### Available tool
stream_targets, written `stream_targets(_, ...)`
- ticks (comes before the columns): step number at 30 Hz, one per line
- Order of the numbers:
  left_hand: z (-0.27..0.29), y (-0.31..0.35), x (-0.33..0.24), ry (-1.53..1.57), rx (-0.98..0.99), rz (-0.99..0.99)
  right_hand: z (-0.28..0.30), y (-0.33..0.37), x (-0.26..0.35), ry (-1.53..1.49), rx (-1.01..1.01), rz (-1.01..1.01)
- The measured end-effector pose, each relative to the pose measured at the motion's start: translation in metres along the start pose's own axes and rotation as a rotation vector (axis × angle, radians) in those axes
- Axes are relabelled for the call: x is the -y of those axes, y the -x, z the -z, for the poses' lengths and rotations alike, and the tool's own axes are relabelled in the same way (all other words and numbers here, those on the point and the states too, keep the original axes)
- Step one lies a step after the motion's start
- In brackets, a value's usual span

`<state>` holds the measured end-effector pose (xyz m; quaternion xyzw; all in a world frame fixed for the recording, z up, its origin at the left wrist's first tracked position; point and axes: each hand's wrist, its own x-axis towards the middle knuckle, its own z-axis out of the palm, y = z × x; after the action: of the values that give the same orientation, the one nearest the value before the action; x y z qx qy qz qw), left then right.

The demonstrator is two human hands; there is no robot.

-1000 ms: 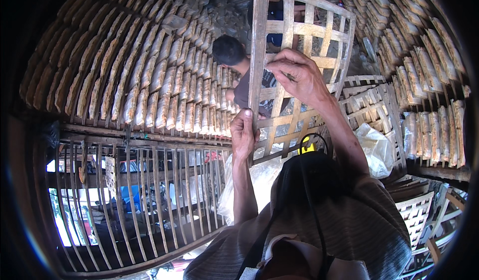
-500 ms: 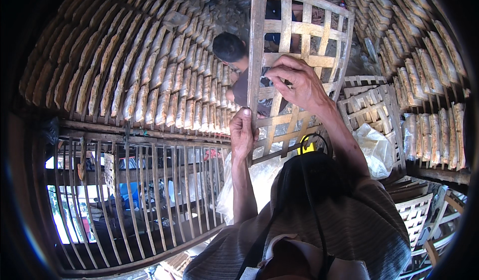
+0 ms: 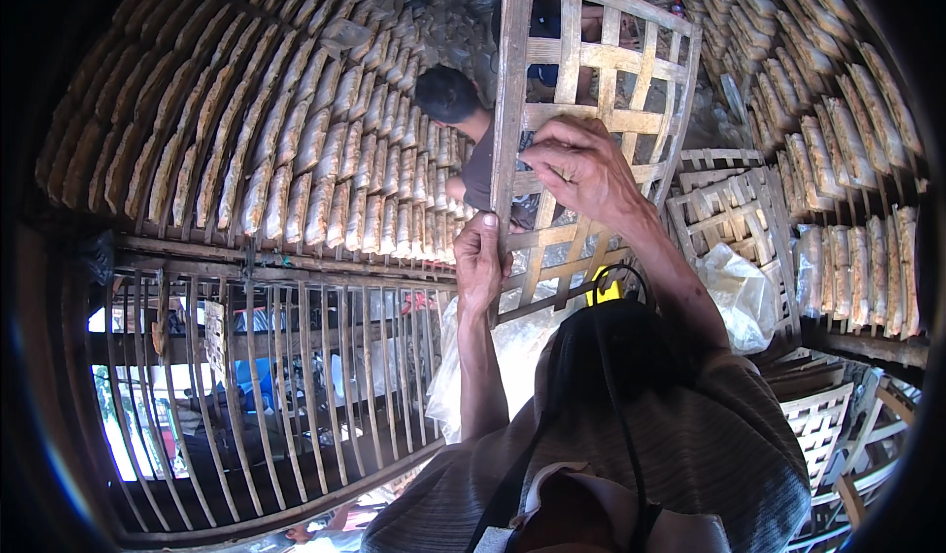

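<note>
1 woven tray (image 3: 510,80) is raised in front of the torso. The left hand (image 3: 478,267) clamps its left rail near the lower-left corner. The right hand (image 3: 589,173) is positioned at the weave, near the left edge's middle, fingers bent inward; whether they pinch anything cannot be determined. Pale slabs (image 3: 296,193) line the slatted rack's upper edge.

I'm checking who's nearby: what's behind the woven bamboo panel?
Behind the woven bamboo panel, a co-worker shows past the left edge, dark clothing through upper gaps. Strips and the right hand hide the rest.
</note>
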<state>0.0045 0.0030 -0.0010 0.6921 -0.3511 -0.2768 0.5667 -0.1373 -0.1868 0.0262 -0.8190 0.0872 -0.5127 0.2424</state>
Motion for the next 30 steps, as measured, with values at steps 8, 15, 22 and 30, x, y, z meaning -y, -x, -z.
stream_targets(8,-0.002,0.0,0.0,0.013,0.004,0.03,-0.001,0.0,-0.006,-0.105,-0.061,-0.125)
stream_targets(15,-0.001,-0.001,-0.001,0.028,-0.005,0.022,-0.003,0.002,-0.003,-0.047,-0.025,-0.021)
stream_targets(22,-0.003,-0.001,-0.004,0.041,0.024,0.009,-0.001,0.0,-0.006,-0.067,-0.038,-0.044)
stream_targets(30,-0.006,-0.001,-0.006,0.052,0.003,0.014,0.003,0.003,-0.008,-0.07,-0.002,-0.054)
